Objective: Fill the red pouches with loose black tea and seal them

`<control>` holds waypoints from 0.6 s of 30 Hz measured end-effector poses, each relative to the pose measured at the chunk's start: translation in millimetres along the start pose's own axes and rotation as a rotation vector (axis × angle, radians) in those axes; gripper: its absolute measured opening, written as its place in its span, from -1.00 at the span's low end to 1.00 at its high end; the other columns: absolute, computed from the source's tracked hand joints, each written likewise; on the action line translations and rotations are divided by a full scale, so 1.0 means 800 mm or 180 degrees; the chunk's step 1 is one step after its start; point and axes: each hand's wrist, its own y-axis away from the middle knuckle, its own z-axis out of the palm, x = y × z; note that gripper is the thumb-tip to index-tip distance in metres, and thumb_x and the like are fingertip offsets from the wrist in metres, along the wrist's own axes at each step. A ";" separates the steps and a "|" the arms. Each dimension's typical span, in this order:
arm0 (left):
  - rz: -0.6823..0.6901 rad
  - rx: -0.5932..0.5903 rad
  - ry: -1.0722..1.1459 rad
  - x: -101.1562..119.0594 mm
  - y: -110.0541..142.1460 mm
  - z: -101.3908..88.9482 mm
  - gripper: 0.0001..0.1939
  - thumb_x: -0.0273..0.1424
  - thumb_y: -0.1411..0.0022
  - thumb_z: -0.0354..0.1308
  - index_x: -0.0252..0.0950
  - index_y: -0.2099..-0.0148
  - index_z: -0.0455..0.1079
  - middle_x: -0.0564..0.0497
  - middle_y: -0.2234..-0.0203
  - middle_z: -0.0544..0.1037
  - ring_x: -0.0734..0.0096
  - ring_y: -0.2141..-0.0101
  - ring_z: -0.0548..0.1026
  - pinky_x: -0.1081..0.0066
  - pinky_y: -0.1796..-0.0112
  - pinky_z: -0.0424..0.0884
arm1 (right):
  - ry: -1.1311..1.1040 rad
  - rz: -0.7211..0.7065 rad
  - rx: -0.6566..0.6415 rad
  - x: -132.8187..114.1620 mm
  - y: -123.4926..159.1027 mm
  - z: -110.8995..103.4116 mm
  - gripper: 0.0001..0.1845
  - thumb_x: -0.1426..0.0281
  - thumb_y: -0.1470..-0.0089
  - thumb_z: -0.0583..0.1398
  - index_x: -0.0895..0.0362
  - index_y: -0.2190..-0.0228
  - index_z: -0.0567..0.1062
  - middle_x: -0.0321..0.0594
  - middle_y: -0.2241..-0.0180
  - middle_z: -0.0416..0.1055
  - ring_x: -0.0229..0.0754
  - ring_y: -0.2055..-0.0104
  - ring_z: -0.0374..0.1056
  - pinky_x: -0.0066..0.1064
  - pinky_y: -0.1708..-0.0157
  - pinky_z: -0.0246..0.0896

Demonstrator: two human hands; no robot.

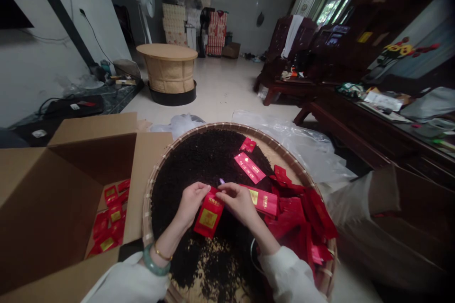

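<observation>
Over a round woven bamboo tray (147, 208) of loose dark tea leaves (199, 161), I hold a small red packet (209, 215) with a gold label. My left hand (194, 203) pinches its upper left corner, and my right hand (239, 201) grips the upper right corner. A small purple tip (222, 181) shows beside my right fingers; what it belongs to is hidden. Just right of that hand lie a red-and-gold packet (265, 200) and a heap of red packets (295, 222). A pink packet (250, 168) and a small red one (248, 145) rest on the leaves farther back.
An open cardboard box (149, 165) stands left of the tray, with several red packets (113, 213) inside. Clear plastic sheeting (295, 142) lies behind the tray. Beyond are a round wood-topped basket (170, 71), a white fan (145, 0) and a dark wooden table (341, 118).
</observation>
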 end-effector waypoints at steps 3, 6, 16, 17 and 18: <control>0.0027 -0.0065 -0.0117 -0.001 0.000 0.001 -0.65 -0.17 0.13 0.34 -0.33 0.45 0.35 0.12 0.67 0.47 0.54 0.65 0.36 0.54 0.57 0.24 | 0.0202 -0.0128 0.0017 -0.001 -0.001 0.005 -0.82 0.28 0.12 0.26 0.15 0.54 0.55 -0.23 0.52 0.48 -0.18 0.44 0.36 -0.42 0.43 0.23; 0.0111 -0.0095 -0.0243 0.000 0.002 0.003 -0.64 -0.15 0.12 0.32 -0.32 0.45 0.34 0.15 0.69 0.43 0.56 0.67 0.33 0.55 0.59 0.21 | 0.0325 -0.0268 0.0049 -0.003 0.000 0.006 -0.79 0.28 0.07 0.23 0.15 0.57 0.53 -0.24 0.53 0.46 -0.20 0.44 0.34 -0.43 0.44 0.21; 0.0080 -0.0097 -0.0085 0.001 0.001 0.005 -0.61 -0.09 0.10 0.29 -0.30 0.41 0.33 -0.01 0.48 0.59 0.37 0.52 0.50 0.44 0.45 0.36 | 0.0090 -0.0093 -0.0010 0.004 0.006 -0.014 -0.74 0.22 0.07 0.22 0.15 0.58 0.47 -0.27 0.59 0.38 -0.25 0.53 0.26 -0.47 0.54 0.15; 0.0081 -0.0109 -0.0095 0.001 0.002 0.005 -0.61 -0.09 0.10 0.29 -0.30 0.41 0.33 -0.01 0.48 0.60 0.38 0.52 0.50 0.45 0.45 0.36 | 0.0114 -0.0152 0.0018 0.004 0.006 -0.015 -0.74 0.22 0.07 0.21 0.15 0.59 0.47 -0.27 0.58 0.38 -0.25 0.52 0.26 -0.47 0.53 0.15; 0.0083 -0.0121 -0.0103 0.001 0.002 0.005 -0.61 -0.09 0.10 0.29 -0.30 0.41 0.33 -0.01 0.48 0.60 0.38 0.52 0.50 0.45 0.44 0.36 | 0.0120 -0.0189 0.0034 0.003 0.006 -0.016 -0.74 0.21 0.06 0.21 0.14 0.59 0.46 -0.27 0.58 0.38 -0.24 0.52 0.26 -0.46 0.53 0.15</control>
